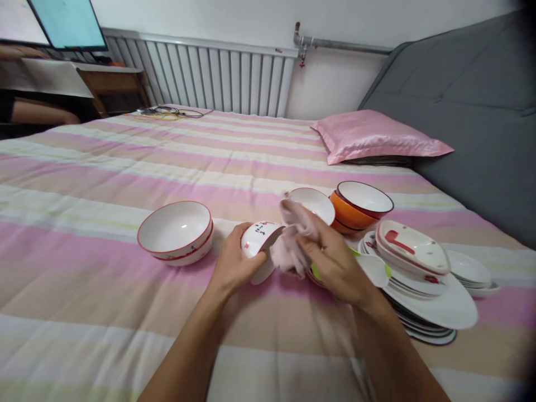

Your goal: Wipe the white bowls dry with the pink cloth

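My left hand (238,259) is closed on a small white bowl (256,239) with red and black print, tilted on its side. In my right hand (330,254) is a bunched pale pink cloth (290,251), pressed close against the bowl's rim. To the left stands a pair of nested white bowls (178,231) with red rims. Behind my right hand sits another white bowl (316,204), partly hidden. A white and green spoon-like utensil (374,271) shows beside my right wrist; its other end is hidden by the hand.
Orange bowls (349,212) are stacked at the right. Nearer is a pile of plates (456,304) topped by square dishes (414,245), with small dishes (471,268) alongside. A pink pillow (377,134), cables (176,111), a radiator (209,72) and a seated person's leg (44,111) lie farther off.
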`<control>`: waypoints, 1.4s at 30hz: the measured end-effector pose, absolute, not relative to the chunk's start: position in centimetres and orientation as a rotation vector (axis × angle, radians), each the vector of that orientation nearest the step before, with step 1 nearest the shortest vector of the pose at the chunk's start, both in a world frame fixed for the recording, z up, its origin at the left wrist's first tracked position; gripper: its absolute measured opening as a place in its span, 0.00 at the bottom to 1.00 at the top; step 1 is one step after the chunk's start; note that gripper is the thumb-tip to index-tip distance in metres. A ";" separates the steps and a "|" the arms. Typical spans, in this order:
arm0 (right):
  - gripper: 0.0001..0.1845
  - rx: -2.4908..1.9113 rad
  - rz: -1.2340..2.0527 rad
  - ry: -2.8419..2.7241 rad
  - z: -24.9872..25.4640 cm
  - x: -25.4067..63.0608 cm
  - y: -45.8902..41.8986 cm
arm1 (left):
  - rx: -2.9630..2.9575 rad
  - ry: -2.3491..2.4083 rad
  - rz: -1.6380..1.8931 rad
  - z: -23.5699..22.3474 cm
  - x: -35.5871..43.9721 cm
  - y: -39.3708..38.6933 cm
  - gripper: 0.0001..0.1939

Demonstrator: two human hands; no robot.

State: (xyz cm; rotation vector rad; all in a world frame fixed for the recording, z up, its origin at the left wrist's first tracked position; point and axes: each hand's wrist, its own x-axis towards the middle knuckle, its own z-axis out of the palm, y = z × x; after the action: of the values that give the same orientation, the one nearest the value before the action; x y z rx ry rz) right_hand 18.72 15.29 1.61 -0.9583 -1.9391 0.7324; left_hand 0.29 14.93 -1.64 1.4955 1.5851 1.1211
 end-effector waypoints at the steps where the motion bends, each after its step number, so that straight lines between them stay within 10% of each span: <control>1: 0.25 -0.933 0.645 -2.064 1.4 18.1 15.2 | 1.546 1.559 1.110 -1.6 0.3 14.9 0.28; 29: 0.31 -1.250 1.073 -1.751 0.1 19.6 16.5 | 1.935 1.304 0.962 -0.8 0.0 14.1 0.32; 38: 0.08 -1.006 1.236 -1.983 4.7 21.3 13.6 | 1.871 1.215 0.956 -1.2 -0.8 14.1 0.35; 42: 0.12 -0.672 1.360 -2.255 6.2 22.1 12.3 | 1.895 1.253 0.952 -1.3 -1.1 14.3 0.36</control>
State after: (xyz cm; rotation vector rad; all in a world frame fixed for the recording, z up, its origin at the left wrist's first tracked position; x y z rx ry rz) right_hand 22.06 12.30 6.24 -0.6720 -2.2547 1.3598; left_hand -1.05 14.25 -1.31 1.8947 1.2525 0.9523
